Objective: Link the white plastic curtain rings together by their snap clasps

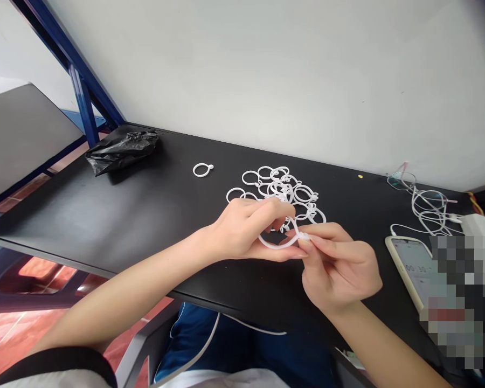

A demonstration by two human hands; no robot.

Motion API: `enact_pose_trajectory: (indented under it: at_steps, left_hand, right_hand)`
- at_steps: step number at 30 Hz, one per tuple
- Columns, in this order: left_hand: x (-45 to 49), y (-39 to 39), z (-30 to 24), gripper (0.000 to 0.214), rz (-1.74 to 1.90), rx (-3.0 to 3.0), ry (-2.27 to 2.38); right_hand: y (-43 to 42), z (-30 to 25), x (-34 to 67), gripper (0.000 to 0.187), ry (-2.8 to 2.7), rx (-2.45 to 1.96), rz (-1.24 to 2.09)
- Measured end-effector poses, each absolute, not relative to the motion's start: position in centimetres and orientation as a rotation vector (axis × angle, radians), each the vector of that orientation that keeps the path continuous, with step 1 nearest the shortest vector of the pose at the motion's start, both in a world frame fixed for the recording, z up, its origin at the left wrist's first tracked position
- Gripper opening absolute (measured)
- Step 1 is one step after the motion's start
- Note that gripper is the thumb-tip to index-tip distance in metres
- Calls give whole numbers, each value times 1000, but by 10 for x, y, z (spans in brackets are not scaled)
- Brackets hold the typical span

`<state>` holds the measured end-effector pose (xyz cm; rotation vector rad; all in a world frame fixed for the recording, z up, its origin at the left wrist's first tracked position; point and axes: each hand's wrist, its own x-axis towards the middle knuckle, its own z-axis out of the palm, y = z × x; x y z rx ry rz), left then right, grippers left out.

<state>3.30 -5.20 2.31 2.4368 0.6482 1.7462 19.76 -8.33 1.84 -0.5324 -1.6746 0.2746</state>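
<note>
My left hand (258,226) grips a white plastic curtain ring (278,246) between thumb and fingers, above the black table. At the ring's right side, the thumb and fingertips of my right hand (339,261) pinch its small eyelet end, which they partly cover. Just behind my hands lies a loose pile of similar white curtain rings (281,188), each with a small eyelet. Part of that pile is hidden by my left hand. One single curtain ring (202,170) rests apart, left of the pile.
A crumpled black plastic bag (123,151) sits at the table's back left. On the right are eyeglasses (402,180), a tangled white cable (428,213) and a phone (408,264) showing a timer. The black table (170,215) meets a white wall (267,81).
</note>
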Motion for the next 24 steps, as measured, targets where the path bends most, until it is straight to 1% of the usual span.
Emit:
enact_pose_trajectory:
  at_steps: [5, 9, 13, 19, 24]
  left_hand:
    - [31, -50, 21, 39, 1732, 2460, 628]
    - [31, -49, 21, 44, 1785, 2506, 604]
    - [32, -48, 23, 43, 1814, 2535, 606]
    - [32, -46, 20, 43, 1840, 2558, 586]
    - [27, -42, 18, 48, 1834, 2721, 637]
  right_hand:
    - [-83, 19, 197, 28, -1675, -561, 289]
    - [-84, 20, 198, 27, -1683, -568, 270]
    - [-83, 20, 199, 27, -1693, -561, 269]
    - [-84, 19, 200, 32, -1704, -536, 289]
    - [-84, 18, 200, 36, -1716, -555, 291]
